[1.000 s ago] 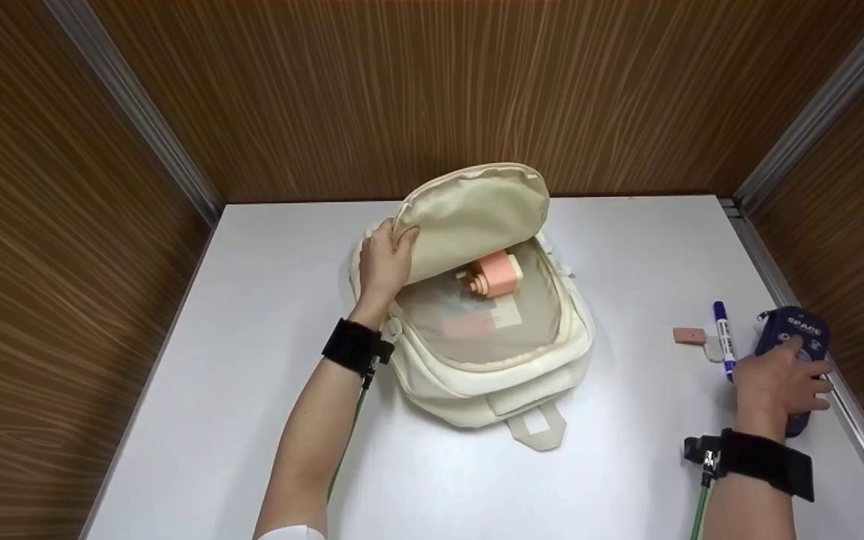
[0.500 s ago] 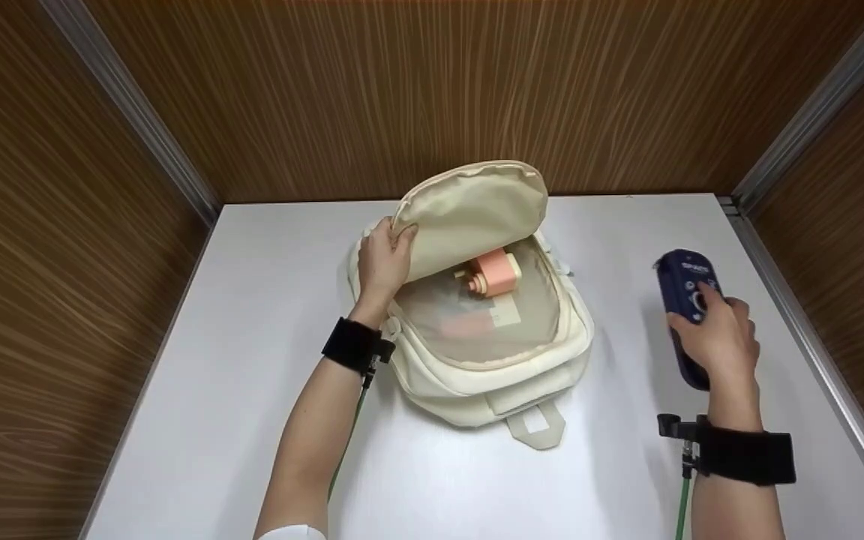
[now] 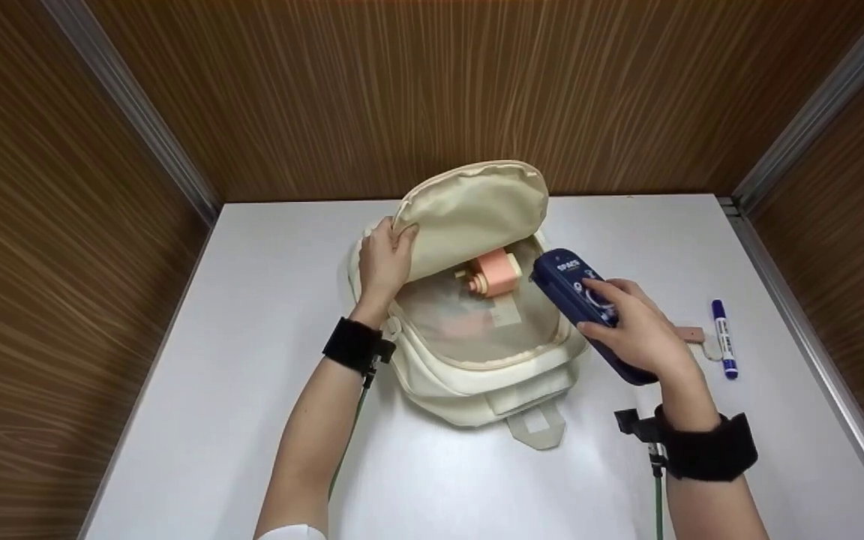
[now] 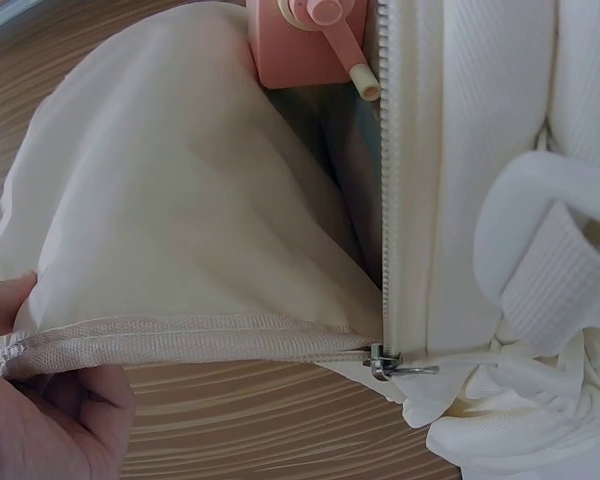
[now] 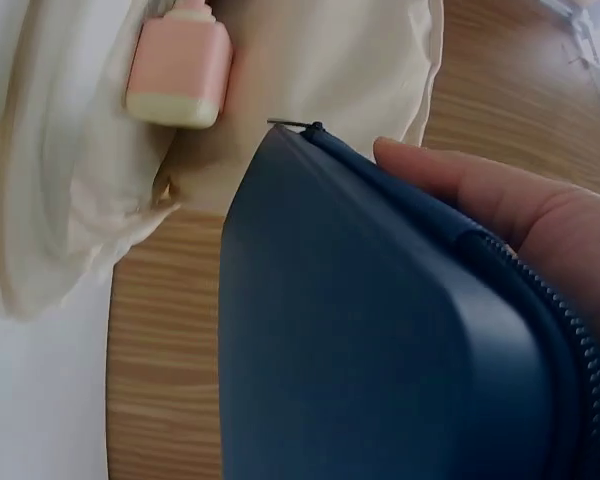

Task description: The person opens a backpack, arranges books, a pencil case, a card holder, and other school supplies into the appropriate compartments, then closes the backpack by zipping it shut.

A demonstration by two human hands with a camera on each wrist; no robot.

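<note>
A cream backpack [image 3: 469, 391] lies on the white table with its main compartment unzipped. My left hand [image 3: 385, 262] pinches the edge of its raised flap [image 3: 477, 206], thumb on the inner side in the left wrist view. Inside the compartment sits a pink and cream crank pencil sharpener [image 3: 497, 273], next to flat items that are hard to make out. My right hand [image 3: 638, 330] grips a navy zippered pencil case [image 3: 568, 281] marked "SPACE", tilted over the backpack's right edge. In the right wrist view the case [image 5: 350, 320] hides most of the fingers.
To the right on the table lie a blue marker [image 3: 724, 339] and a small pink block [image 3: 691, 334] beside a pale rounded piece [image 3: 712, 347]. Wood-grain panels [image 3: 477, 90] enclose the back and sides. A carry loop [image 3: 541, 429] points toward the front.
My right hand has picked up the pencil case from the right edge of the table and carried it left to the backpack. The left hand keeps holding the flap in place.
</note>
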